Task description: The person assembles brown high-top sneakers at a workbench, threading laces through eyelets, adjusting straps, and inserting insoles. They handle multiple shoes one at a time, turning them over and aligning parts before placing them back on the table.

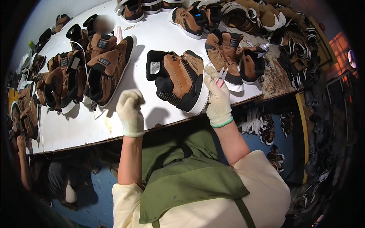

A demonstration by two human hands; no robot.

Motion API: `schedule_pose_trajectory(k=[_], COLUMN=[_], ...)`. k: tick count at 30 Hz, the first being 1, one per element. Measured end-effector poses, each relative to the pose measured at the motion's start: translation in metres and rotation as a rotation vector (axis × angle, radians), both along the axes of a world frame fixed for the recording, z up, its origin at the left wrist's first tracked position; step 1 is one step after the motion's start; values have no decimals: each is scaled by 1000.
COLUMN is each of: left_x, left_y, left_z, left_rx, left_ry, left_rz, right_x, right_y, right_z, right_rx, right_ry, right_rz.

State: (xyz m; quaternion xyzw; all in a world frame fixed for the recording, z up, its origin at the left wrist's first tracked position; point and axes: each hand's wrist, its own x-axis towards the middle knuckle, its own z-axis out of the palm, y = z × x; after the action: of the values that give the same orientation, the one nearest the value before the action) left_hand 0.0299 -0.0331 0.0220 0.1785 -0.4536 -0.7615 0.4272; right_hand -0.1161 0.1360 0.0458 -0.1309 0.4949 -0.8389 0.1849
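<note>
My right hand [219, 99], in a cream knit glove with a green cuff edge, is closed on small scissors [220, 78] with pink on the handle and the blades pointing up. That hand's fingers also press against the pale sole edge of a brown and black high-top shoe [178, 78]. The shoe is tilted over the white table, its sole toward my right hand. To the left of the shoe, apart from it, my gloved left hand [130, 108] is held with curled fingers. Whether anything is pinched in them is hidden.
Several matching shoes [106, 72] stand in a group at left on the white table [76, 129]. More shoes [225, 53] stand to the right, beside a heap of shoes [262, 15]. Another person's hand [21, 143] shows at far left. Shoes [268, 133] hang or lie below the table.
</note>
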Motion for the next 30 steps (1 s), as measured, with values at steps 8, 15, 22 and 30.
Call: schedule_pose_trajectory(k=[8,15,22,30], left_x=[9,11,13,-13], left_y=[38,51,54,70], left_z=[-12,8,8,15], left_rx=[220,170,141,375], left_ry=[-221,-295,-336,6], left_rz=[-290,-400,-519,-841], right_x=[-8,-7,-23,-17], right_y=[-18,-22,-19,-5], right_z=[17,32,38,47], right_rx=[-107,-63,-235,-356], right_ry=[-104,-133,-333,-471], right_rz=[-35,-18,60,219])
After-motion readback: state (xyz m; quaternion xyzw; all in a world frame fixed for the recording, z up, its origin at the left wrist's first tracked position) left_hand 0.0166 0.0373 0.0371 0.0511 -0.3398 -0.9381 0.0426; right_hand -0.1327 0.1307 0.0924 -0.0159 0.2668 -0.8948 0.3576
